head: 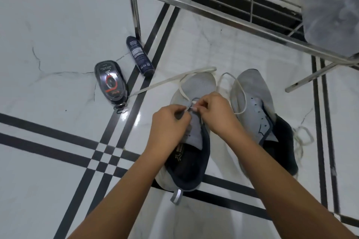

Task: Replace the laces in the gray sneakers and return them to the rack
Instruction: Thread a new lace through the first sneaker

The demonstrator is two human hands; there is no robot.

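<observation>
Left hand (171, 122) and right hand (215, 112): each pinches the white lace (165, 83) at the far eyelets of the left sneaker (200, 85), which sits on the floor near the rack (233, 17).

Risks, as judged:
- The tip slips from the pinch and backs out of its eyelet.
- The flat lace twists.
- The long free end trailing left leaves the two ends uneven.

Right sneaker (252, 87): eyelets bare, with a lace loop (240, 93) lying on it.

Count:
- hands 2
- sneakers 2
- rack 1
- spray can (139, 56) 1
- polish case (111, 83) 1
- lace tangle (303, 137) 1, right of the pair; cannot tell how many strands
</observation>
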